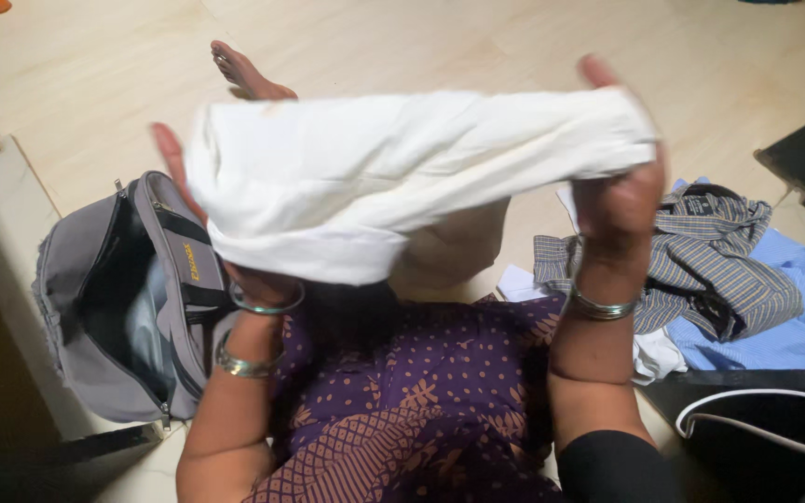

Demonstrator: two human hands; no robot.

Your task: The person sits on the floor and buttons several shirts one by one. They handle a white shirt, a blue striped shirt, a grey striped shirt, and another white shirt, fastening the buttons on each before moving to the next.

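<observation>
A folded white cloth [375,177] is held up in front of me, stretched between both hands. My left hand [184,177] supports its left, bunched end from behind; only the fingers and wrist show. My right hand [619,200] grips the right end, thumb on top. Both wrists wear metal bangles. Below the cloth lies my lap in purple patterned fabric [421,401], and a bare foot [246,74] shows above the cloth.
A grey bag [95,307] stands unzipped at my left. At the right lies a heap of clothes: a striped shirt [701,261] over a light blue garment [794,307]. A dark object with a white cord [757,419] sits at bottom right. The floor is pale tile.
</observation>
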